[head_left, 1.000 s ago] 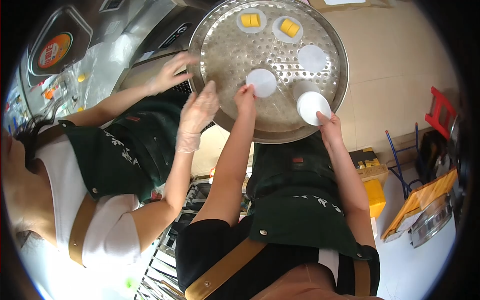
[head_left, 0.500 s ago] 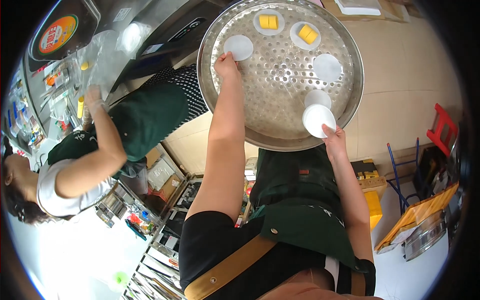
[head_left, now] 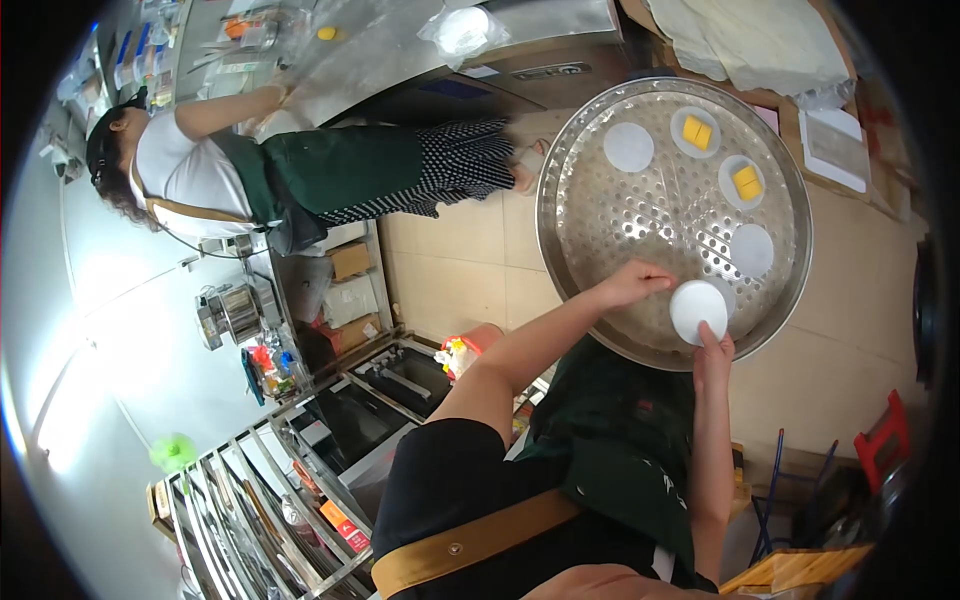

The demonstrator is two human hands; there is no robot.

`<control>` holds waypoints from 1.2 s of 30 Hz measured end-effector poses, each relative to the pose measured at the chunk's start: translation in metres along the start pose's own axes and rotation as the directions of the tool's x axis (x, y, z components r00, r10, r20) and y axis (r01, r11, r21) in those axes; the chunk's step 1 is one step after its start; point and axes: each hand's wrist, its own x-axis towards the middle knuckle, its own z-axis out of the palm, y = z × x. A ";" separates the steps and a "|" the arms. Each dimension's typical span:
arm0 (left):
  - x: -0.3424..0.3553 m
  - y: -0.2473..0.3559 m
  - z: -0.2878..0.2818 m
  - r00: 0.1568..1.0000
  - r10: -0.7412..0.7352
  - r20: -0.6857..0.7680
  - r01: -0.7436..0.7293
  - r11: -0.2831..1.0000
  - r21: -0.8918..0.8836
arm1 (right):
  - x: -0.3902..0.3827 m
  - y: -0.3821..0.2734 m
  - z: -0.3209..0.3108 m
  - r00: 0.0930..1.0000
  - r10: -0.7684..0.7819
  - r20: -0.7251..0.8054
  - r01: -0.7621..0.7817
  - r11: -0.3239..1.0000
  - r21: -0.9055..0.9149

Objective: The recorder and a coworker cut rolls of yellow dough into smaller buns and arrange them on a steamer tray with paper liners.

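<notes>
Right hand point(head_left: 712, 350) grasping a white paper stack point(head_left: 698, 311), left hand point(head_left: 632, 285) loosely curled, empty, on the steamer tray point(head_left: 600, 220).

Round perforated steel tray point(head_left: 600, 225) bearing white paper discs point(head_left: 629, 147) and yellow cakes point(head_left: 697, 132).

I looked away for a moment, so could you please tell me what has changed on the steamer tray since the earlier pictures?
The left hand left a white paper round at the far side of the perforated steamer tray and drew back to the near rim. The co-worker took their hands off the tray and turned to the counter. The right hand still holds the stack of white rounds; the two yellow pieces stayed.
</notes>
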 end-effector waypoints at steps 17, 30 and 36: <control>-0.028 -0.022 -0.014 0.895 -0.292 -0.337 0.219 0.946 -0.237 | 0.010 0.023 0.045 0.995 0.100 0.025 -0.094 0.980 -0.174; 0.035 -0.074 -0.109 0.364 -0.349 -0.863 0.166 0.937 -0.309 | 0.015 0.023 0.027 0.990 0.138 0.013 -0.134 0.976 -0.172; -0.025 -0.025 -0.010 0.872 -0.260 -0.414 0.213 0.964 -0.157 | 0.005 0.014 0.025 0.991 0.132 -0.001 -0.132 0.989 -0.060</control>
